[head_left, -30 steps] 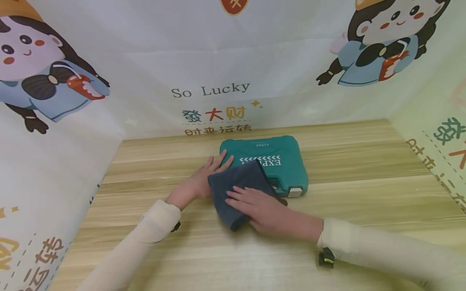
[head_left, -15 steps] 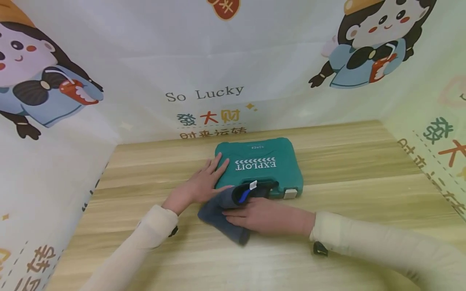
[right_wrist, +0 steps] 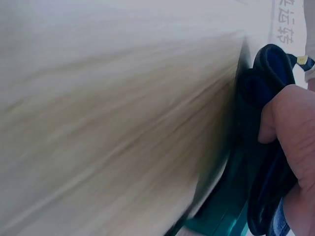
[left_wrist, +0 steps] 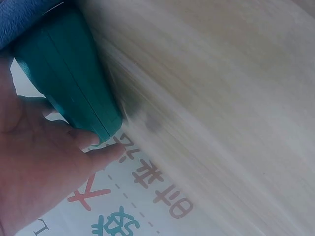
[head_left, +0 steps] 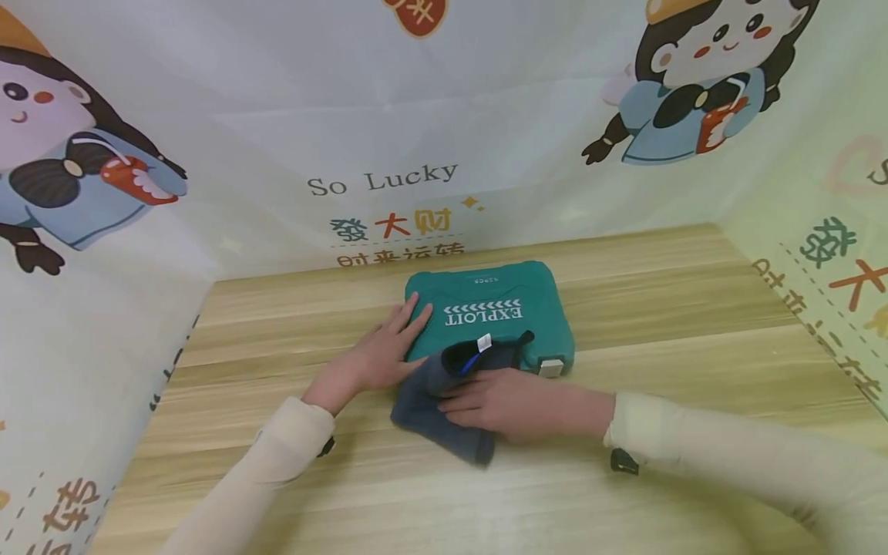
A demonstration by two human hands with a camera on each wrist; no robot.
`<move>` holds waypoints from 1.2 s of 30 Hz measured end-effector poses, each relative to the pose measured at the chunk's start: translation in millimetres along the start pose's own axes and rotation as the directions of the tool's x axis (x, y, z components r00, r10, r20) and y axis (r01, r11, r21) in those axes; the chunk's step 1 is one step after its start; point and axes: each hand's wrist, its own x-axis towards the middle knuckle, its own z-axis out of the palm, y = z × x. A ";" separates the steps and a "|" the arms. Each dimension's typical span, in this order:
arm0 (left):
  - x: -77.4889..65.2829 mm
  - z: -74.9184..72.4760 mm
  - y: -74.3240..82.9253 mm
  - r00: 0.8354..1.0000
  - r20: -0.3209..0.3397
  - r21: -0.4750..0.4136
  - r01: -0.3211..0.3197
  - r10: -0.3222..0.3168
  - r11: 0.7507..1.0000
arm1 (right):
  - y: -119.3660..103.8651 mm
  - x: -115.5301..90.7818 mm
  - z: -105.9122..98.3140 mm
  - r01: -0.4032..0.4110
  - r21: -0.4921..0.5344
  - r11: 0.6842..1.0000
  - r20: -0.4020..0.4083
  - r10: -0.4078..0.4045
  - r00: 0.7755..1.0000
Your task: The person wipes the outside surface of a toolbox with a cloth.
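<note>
A green plastic case (head_left: 479,297) marked "EXPLOIT" lies flat on the wooden table, its lettering upside down to me. My left hand (head_left: 380,353) rests on the case's left side with fingers spread over the lid edge; the left wrist view shows fingertips along the case's side (left_wrist: 69,73). My right hand (head_left: 516,402) holds a dark blue-grey cloth (head_left: 435,412) against the case's front edge near the handle. The cloth is bunched and folded, a white tag (head_left: 484,342) sticking up. In the right wrist view, the thumb presses into the cloth's folds (right_wrist: 268,196).
Wood-grain table (head_left: 666,308) spreads around the case. A printed cloth backdrop (head_left: 388,92) with cartoon figures and lettering stands behind and at both sides. One metallic latch (head_left: 551,368) shows at the case's front right.
The cloth has come off the lid down to the front edge, now folded with its tag showing, uncovering the lettering. My right hand went with it; my left hand stays on the case.
</note>
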 end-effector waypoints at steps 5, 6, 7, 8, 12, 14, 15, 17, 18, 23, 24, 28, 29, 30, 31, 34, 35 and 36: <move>0.7 1.3 1.8 1.000 -0.006 -0.002 -0.009 0.009 1.000 | 5.3 -16.7 -3.8 0.020 0.027 0.999 0.000 -0.020 1.000; 0.8 1.7 2.1 1.000 -0.008 -0.009 -0.007 0.007 1.000 | 5.8 -20.1 -5.1 0.025 0.025 0.999 0.006 -0.025 1.000; 0.9 2.1 2.4 1.000 -0.008 -0.016 -0.005 0.005 1.000 | 6.1 -23.7 -7.0 0.030 0.014 0.999 0.017 -0.030 0.999; 0.9 2.4 2.8 1.000 -0.008 -0.026 -0.002 0.002 1.000 | 6.3 -27.3 -8.6 0.031 0.005 1.000 0.026 -0.031 0.999; 0.8 3.1 3.6 1.000 -0.009 -0.051 0.005 -0.006 0.999 | 7.5 -42.1 -11.0 0.033 -0.018 0.999 0.045 -0.032 0.998; 0.3 2.8 3.8 1.000 -0.011 -0.059 0.007 -0.008 0.998 | 8.0 -48.2 -11.0 0.028 -0.013 1.000 0.039 -0.027 0.999; 0.0 2.7 3.9 1.000 -0.011 -0.062 0.009 -0.009 0.998 | 8.2 -51.0 -10.8 0.026 -0.009 1.000 0.033 -0.025 0.999; -0.7 2.2 4.1 1.000 -0.010 -0.068 0.012 -0.013 0.998 | 8.7 -56.3 -10.4 0.021 0.003 1.000 0.021 -0.021 1.000; -0.9 2.0 4.0 1.000 -0.009 -0.069 0.013 -0.014 0.998 | 9.0 -58.8 -9.9 0.019 0.009 1.000 0.014 -0.019 1.000; -0.5 0.9 4.1 1.000 -0.005 -0.081 0.013 -0.013 0.997 | 11.8 -70.3 -8.6 0.012 0.031 0.999 -0.014 -0.011 1.000; -0.2 0.7 4.3 1.000 -0.005 -0.085 0.012 -0.013 0.996 | 12.4 -72.6 -9.1 0.011 0.036 0.999 -0.025 -0.010 1.000; -0.3 -1.0 5.1 1.000 -0.008 -0.089 0.009 -0.010 0.996 | 15.1 -80.5 -10.7 0.018 0.064 0.998 -0.060 -0.014 0.998; -0.3 -1.1 5.1 1.000 -0.008 -0.089 0.007 -0.008 0.996 | 15.7 -82.4 -11.3 0.022 0.069 0.997 -0.065 -0.017 0.998; -0.5 -1.2 5.1 1.000 -0.007 -0.088 0.007 -0.007 0.996 | 16.2 -84.3 -11.5 0.027 0.072 0.997 -0.071 -0.021 0.997; -0.7 -1.2 5.1 1.000 -0.006 -0.088 0.007 -0.007 0.996 | 16.7 -85.9 -11.6 0.030 0.075 0.997 -0.074 -0.024 0.997; -1.1 -0.9 4.9 1.000 -0.004 -0.087 0.009 -0.010 0.996 | 18.1 -90.8 -13.2 0.034 0.093 0.995 -0.089 -0.026 0.996; -1.2 -0.9 4.9 1.000 -0.005 -0.087 0.009 -0.010 0.996 | 18.6 -92.2 -13.8 0.034 0.102 0.994 -0.097 -0.024 0.995; -1.6 -1.0 4.9 1.000 -0.004 -0.088 0.011 -0.012 0.996 | 19.0 -93.5 -14.5 0.032 0.118 0.992 -0.105 -0.019 0.994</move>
